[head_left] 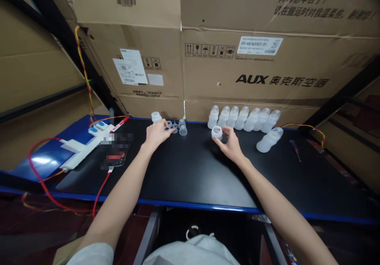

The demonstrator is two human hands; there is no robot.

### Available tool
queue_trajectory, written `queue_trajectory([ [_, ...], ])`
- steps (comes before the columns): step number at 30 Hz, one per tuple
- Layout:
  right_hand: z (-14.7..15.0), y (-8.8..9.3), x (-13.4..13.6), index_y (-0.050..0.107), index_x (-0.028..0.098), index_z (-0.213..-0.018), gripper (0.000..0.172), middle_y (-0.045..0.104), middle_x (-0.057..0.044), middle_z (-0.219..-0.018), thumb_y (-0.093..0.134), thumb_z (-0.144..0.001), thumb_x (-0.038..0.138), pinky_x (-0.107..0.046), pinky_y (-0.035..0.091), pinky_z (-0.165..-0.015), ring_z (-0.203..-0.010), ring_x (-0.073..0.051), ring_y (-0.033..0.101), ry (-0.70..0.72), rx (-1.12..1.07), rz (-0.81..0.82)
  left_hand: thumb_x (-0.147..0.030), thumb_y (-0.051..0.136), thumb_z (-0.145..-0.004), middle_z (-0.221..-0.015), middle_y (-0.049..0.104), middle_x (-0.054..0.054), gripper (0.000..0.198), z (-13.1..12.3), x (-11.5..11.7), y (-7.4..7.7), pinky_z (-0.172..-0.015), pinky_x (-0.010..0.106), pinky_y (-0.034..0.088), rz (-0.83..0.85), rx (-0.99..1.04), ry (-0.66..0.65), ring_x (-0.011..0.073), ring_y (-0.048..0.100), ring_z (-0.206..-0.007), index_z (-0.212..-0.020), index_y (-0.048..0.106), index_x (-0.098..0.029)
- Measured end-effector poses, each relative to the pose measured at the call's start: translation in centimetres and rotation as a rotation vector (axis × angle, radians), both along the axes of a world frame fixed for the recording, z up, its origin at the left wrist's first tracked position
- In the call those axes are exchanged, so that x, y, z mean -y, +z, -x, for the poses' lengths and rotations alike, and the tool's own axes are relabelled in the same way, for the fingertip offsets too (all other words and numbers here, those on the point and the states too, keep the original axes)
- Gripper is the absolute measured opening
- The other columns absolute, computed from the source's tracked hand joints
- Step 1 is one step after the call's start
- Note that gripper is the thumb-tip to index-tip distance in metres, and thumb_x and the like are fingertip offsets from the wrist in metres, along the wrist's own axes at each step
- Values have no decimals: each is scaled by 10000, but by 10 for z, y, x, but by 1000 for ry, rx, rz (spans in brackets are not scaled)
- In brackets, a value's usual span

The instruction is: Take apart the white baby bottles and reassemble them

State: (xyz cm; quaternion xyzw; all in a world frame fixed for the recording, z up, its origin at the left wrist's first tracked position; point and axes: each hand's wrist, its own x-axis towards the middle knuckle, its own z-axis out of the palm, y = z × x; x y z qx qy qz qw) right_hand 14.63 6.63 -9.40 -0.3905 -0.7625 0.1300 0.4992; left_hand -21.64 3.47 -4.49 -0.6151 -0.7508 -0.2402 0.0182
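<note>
- The right hand point(230, 143) pinched a white ring point(216, 132) between thumb and fingertips. It held the ring just above the table point(184, 170) with its opening up and the other fingers loosely curled.
- The ring looked like matte, ridged plastic, short and round; a rim grip probably kept its hole free.
- The left hand point(156, 133) lay palm down, fingers half curled, with its tips at small clear parts point(175, 126) near the back edge. Whether it gripped one could not be told.
- Those parts were glassy and thin-walled, one of them cup-shaped. A second white ring point(156, 117) sat just beside them.
- Translucent bottles point(243, 118), soft-shouldered and round-capped, stood in a tight row leaning against the boxes point(267, 79), which seemed to prop them.
- One bottle point(269, 139) lay tilted apart from the row.
- A screwdriver point(295, 149) lay farther right, and a white power strip point(86, 146) with red wires sat at the left.
</note>
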Motion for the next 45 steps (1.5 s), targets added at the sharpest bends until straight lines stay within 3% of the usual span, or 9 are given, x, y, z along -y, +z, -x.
queue_trajectory([
  [3,13,0,12,528,233,-1240,556,764,-109,-1118,810,-915,587,-444,602,-849,-933,-281,721,97,-94,114,-643,800,-857,-982,745,39,433,-35,14,2,-808,344,493,-138,109,-228,238,705,-884,-967,691,-239],
  [7,28,-3,26,573,234,-1275,492,772,-91,-1140,778,-963,553,-406,613,-830,-904,-242,738,336,-39,213,-665,881,-756,-1225,744,25,728,-90,39,-3,-870,329,519,-16,283,-609,234,705,-999,-1357,671,-311],
  [12,26,2,32,662,291,-1423,434,614,-129,-1519,686,-1045,502,-490,579,-1054,-1242,-288,696,471,261,101,-623,841,-799,-1023,774,13,487,-87,38,4,-865,337,515,171,258,-616,251,716,-928,-1120,724,-277],
  [21,-20,40,1,725,249,-1288,277,745,-118,-1284,602,-1063,353,-506,507,-1058,-1193,-315,684,-95,210,-240,-489,939,-580,-1100,716,85,525,65,14,22,-1008,405,559,226,136,-150,324,688,-1063,-997,770,-217],
  [27,-83,70,-10,764,246,-1070,200,762,-97,-1116,582,-1026,315,-564,431,-1080,-1103,-325,671,-645,35,-547,-556,880,-636,-1098,752,83,566,83,5,-1,-971,388,562,39,241,-67,309,713,-1048,-1028,681,-201],
  [32,-120,71,-24,751,193,-1056,218,731,-162,-1107,590,-955,301,-594,459,-1010,-1087,-378,663,-987,-114,-559,-529,931,-619,-1275,711,117,881,85,-2,-18,-970,394,587,-56,400,-39,292,729,-1077,-1332,522,-214],
  [35,-126,62,-35,733,163,-1069,275,739,-151,-1051,600,-954,374,-485,538,-890,-890,-304,697,-930,-170,-401,-497,941,-620,-1415,617,186,1065,84,-3,-22,-1100,459,542,-76,343,-23,337,667,-1251,-1491,420,-176],
  [39,-119,52,-42,735,165,-949,382,742,-101,-850,561,-995,501,-387,543,-796,-756,-251,689,-809,-166,-241,-594,939,-640,-1634,356,256,1280,70,3,-14,-1323,588,249,-310,32,78,449,337,-1568,-1651,292,-150],
  [45,-61,54,-17,759,176,-983,380,652,-16,-652,669,-970,546,-330,485,-624,-580,-198,605,-376,-413,-77,-620,773,-841,-1591,395,244,919,3,16,7,-1338,542,232,-587,-32,-11,395,355,-1566,-1558,444,-148],
])
